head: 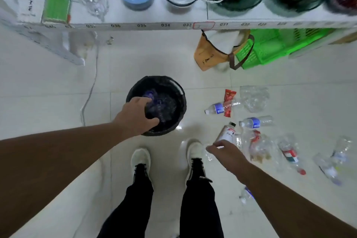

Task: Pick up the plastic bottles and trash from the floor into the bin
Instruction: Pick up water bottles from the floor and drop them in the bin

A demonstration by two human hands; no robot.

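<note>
Left hand [135,117] over the near rim of the bin [180,91], fingers curled down into its black-lined mouth; whether gripping anything, cannot tell. Crumpled clear plastic with purple print inside, just under those fingers. Right hand [225,151] low beside the right shoe [194,152], fingertips pinching a clear crumpled bottle [207,153]. Just beyond that hand, a white-labelled bottle [227,131]; farther out on the floor [58,83], two blue-labelled bottles [217,108], a red wrapper [229,95], more crushed clear bottles [289,152]. Far beyond both hands, a shelf [135,25] with bowls.
</note>
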